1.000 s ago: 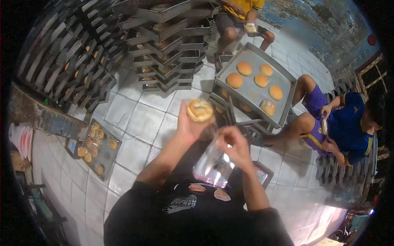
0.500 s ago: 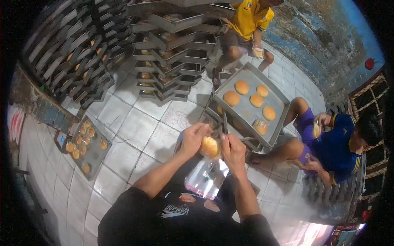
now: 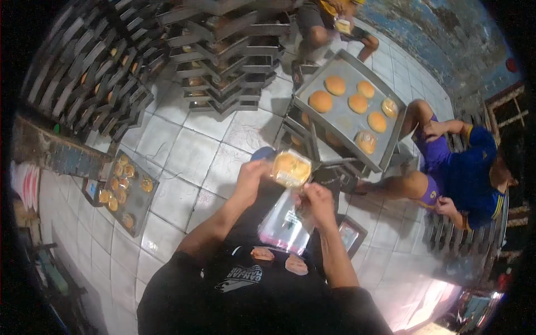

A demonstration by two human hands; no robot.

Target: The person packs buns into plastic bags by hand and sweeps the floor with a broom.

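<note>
A bread roll in a clear plastic bag (image 3: 290,168) is between my two hands. My left hand (image 3: 254,177) pinches the bag's left side, its fingers closed. At the bag's lower right corner, my right hand (image 3: 318,202) is closed on the plastic. A stack of clear bags (image 3: 286,226) with a pink edge lies over my lap, just below the wrapped roll. Beyond my hands, a metal tray (image 3: 346,120) bears several round buns (image 3: 358,103), with a wrapped one (image 3: 365,143) near its lower corner.
A smaller tray (image 3: 134,209) of wrapped rolls lies on the tiled floor at left. Tall stacks of metal trays (image 3: 223,61) stand ahead and at the left. A person in blue (image 3: 472,167) sits at right; another in yellow (image 3: 335,6) sits beyond the bun tray.
The roll is now seen flat inside its bag, raised between my hands. The co-worker at right no longer holds a roll, and another wrapped roll lies at the bun tray's right side.
</note>
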